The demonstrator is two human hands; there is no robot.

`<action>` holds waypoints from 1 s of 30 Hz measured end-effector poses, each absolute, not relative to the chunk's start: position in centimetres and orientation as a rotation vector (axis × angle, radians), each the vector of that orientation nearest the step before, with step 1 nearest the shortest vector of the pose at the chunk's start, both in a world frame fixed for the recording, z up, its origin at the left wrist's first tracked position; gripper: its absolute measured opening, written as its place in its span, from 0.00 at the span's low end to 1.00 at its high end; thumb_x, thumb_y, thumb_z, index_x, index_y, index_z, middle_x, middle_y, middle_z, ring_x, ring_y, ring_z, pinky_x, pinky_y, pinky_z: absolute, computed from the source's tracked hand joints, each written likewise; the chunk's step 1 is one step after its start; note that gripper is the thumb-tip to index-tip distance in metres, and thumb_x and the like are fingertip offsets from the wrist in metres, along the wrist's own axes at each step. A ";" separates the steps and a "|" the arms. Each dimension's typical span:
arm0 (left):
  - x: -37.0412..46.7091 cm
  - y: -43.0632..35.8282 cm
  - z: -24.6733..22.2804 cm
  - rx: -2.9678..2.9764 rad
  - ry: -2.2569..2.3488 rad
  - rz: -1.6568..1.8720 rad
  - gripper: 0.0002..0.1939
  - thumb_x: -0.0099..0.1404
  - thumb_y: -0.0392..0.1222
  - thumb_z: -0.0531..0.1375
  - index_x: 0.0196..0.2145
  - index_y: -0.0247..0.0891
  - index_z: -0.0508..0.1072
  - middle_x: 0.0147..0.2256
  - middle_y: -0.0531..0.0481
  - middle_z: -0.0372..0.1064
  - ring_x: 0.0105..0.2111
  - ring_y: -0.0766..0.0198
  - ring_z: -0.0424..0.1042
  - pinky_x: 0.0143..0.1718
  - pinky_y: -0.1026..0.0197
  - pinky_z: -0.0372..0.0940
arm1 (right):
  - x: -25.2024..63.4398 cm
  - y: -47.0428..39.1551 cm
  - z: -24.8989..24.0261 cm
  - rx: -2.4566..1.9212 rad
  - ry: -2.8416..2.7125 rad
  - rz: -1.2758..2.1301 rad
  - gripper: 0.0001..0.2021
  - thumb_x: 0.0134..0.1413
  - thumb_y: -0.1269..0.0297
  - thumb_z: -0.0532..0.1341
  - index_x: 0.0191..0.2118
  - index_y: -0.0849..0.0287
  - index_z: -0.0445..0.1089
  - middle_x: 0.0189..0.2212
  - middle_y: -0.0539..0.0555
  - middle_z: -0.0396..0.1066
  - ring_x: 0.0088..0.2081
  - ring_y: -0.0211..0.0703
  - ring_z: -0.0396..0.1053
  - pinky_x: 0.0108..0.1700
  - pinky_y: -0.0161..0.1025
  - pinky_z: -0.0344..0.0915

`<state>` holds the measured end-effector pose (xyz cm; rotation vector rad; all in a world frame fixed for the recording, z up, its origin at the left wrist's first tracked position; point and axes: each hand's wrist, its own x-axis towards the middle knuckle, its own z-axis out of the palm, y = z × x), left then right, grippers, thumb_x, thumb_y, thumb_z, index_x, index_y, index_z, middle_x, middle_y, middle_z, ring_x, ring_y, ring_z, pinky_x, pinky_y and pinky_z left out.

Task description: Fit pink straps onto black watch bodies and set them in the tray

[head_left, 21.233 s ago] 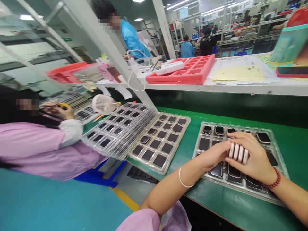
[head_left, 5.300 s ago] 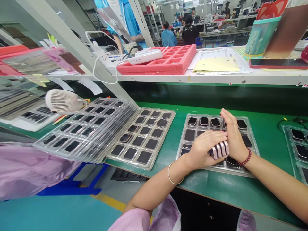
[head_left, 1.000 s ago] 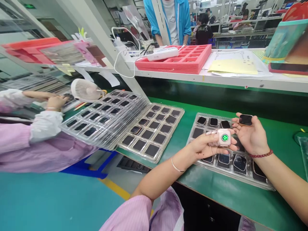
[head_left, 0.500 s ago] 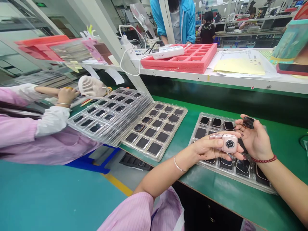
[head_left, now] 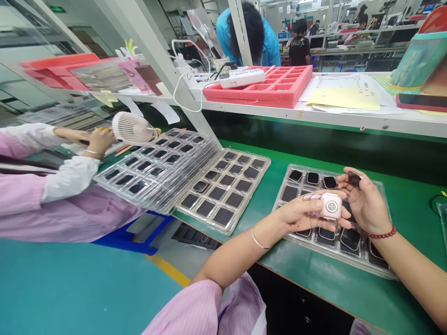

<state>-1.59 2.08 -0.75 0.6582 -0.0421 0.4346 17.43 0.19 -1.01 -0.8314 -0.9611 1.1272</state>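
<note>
The person's left hand [head_left: 302, 211] grips a pink watch body [head_left: 331, 206] over the middle of a clear plastic tray [head_left: 335, 253], thumb on top, round sensor back facing up; more pink edges show behind it, but how many pieces are gathered there I can't tell. Above the tray's right half, the right hand [head_left: 373, 207] pinches a dark-faced watch [head_left: 355, 179] between curled fingers, tilted, its lower part hidden. The two hands cover several of the tray's middle pockets; black-screened watches show in its back and front rows. The tray lies on a green bench [head_left: 258, 216]. Left of the tray is a flat second tray [head_left: 247, 197] of dark squares, and beyond that a slanted stack of trays [head_left: 190, 181], too tightly layered to count. Farther left, a co-worker's hands [head_left: 101, 139] hold something blurred, partly behind a small fan [head_left: 131, 128]. Right of the tray, another tray [head_left: 443, 218] is cut off. Behind the tray runs a white shelf [head_left: 258, 111]; past it someone in blue [head_left: 270, 44] bends low, partly blocked by a post.
</note>
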 end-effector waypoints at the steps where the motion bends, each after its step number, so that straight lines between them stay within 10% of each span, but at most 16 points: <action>1: -1.6 2.1 -0.7 0.659 -0.043 0.435 0.29 0.56 0.47 0.72 0.54 0.38 0.74 0.44 0.39 0.77 0.44 0.51 0.79 0.39 0.61 0.75 | 17.4 0.2 -1.0 -0.833 -0.967 1.120 0.16 0.56 0.49 0.66 0.47 0.50 0.76 0.40 0.52 0.74 0.37 0.41 0.70 0.37 0.36 0.72; 30: -1.5 1.7 -0.7 0.747 0.028 0.444 0.33 0.53 0.48 0.73 0.54 0.37 0.72 0.45 0.37 0.76 0.43 0.50 0.79 0.39 0.59 0.74 | 17.3 -0.9 -1.1 -0.848 -1.311 0.844 0.20 0.63 0.50 0.60 0.57 0.48 0.71 0.46 0.55 0.71 0.44 0.49 0.69 0.46 0.45 0.68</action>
